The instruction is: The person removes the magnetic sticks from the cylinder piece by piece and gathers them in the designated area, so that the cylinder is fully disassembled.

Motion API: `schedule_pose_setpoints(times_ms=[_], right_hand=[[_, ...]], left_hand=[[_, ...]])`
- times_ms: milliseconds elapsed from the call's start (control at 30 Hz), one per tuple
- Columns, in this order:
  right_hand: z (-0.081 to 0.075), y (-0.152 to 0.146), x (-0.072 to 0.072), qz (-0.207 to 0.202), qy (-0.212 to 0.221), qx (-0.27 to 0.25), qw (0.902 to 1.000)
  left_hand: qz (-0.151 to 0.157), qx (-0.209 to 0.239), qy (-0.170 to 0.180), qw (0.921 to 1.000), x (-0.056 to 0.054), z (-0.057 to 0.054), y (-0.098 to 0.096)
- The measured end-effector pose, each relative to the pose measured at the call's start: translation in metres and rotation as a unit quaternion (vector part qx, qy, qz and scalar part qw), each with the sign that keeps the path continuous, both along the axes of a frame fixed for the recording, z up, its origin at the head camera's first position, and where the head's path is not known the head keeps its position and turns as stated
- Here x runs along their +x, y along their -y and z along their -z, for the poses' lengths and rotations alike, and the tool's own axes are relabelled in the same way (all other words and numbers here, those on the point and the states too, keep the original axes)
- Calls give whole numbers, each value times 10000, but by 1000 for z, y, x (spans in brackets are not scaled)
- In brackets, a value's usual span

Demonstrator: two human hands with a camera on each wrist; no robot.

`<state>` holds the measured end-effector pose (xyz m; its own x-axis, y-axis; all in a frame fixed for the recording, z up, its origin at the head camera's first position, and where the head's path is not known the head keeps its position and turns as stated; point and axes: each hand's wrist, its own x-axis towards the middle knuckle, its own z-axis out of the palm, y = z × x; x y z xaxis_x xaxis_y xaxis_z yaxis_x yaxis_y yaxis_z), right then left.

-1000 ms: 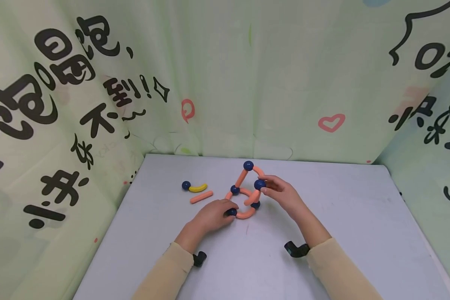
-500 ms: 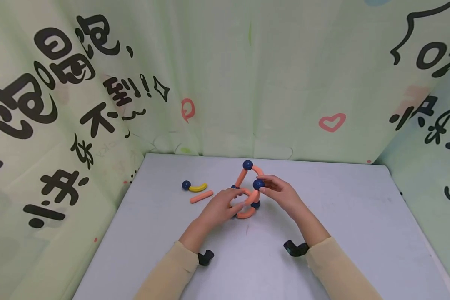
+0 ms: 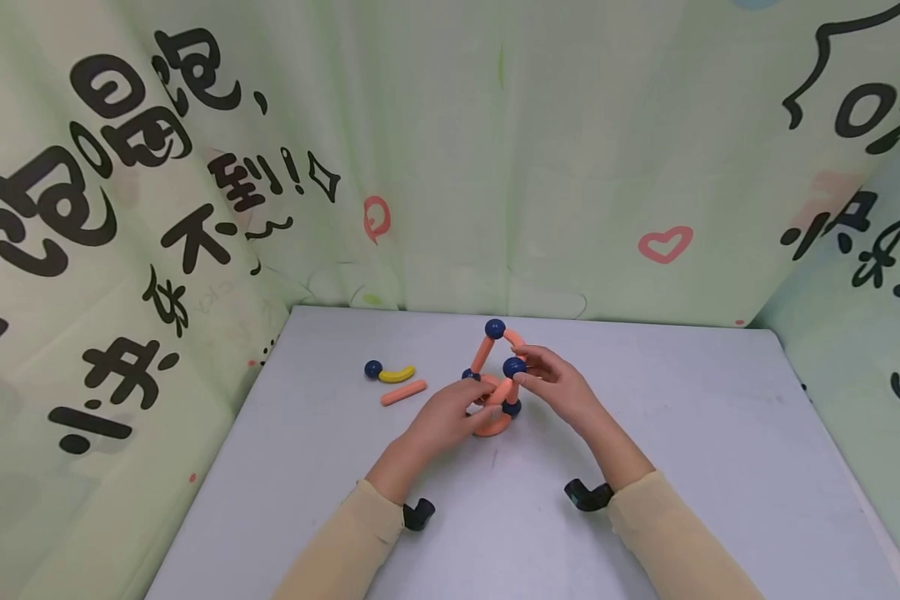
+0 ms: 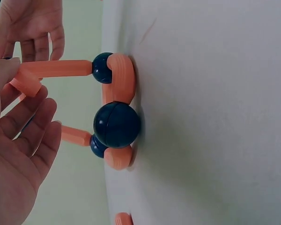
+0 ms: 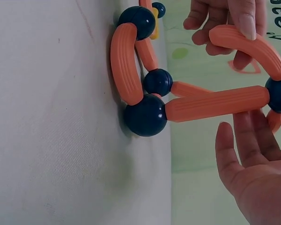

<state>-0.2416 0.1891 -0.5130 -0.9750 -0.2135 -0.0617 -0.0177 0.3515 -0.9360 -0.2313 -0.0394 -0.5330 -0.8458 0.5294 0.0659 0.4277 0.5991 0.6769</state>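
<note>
Left hand (image 3: 450,414): we see thumb and fingers pinching a curved orange rod (image 5: 246,42), one end touching a blue ball of the frame.
Right hand (image 3: 558,383): we see it pinching that blue ball (image 3: 514,367), at the frame's upper right.
Frame (image 3: 482,356): we find it standing between both hands, its base a ring of curved rods and blue balls.
Upright rod (image 5: 218,104): we follow it up the frame's right side to the pinched ball.
Top ball (image 3: 495,329): we see it high on the frame's far side.
Loose pieces: left of the frame, a straight orange rod (image 3: 403,392) lies near a yellow rod (image 3: 397,375), which touches another ball (image 3: 373,369).
Table (image 3: 645,400): we see it beneath the frame.
Curtain (image 3: 570,167): it hangs beyond the frame.
</note>
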Motion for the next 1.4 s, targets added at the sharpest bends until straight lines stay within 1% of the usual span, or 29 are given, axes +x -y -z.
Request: schedule_pose_setpoints(times_ms=[233,433,633,733,833,1033,1167,1233,1300,1400], right_hand=[[-3,0,2,-41,-80,191,9998],[-3,-1,1,-109,-114,281,9995],[-1,-2,0,-159,-177,406,9989],[0,-2,-1,-200,-269,445,9984],[0,-2,-1,-272,-357,454,9980],[-1,0,-2,-356,-378,364,9980],[-2,0,-2,-300,-472,389,9977],[-2,1,-2,-281,-520,446,9973],[-1,1,-2,-300,-538,469,9970],[0,1,-2,-310,-514,481,9970]], left_hand=[[-157,-101,-120,9998,3,-8,6],[-141,-62,-235,9996,1,-9,10],[-48,63,-404,9992,-2,-10,13],[-2,149,-408,9991,-2,-10,15],[-4,197,-315,9993,-2,-11,17],[-104,259,-118,9995,-2,-10,21],[-250,208,-102,9994,-3,-7,26],[-388,253,-4,9989,-4,-5,31],[-613,249,41,9978,-6,-2,36],[-1076,231,81,9939,-12,3,45]])
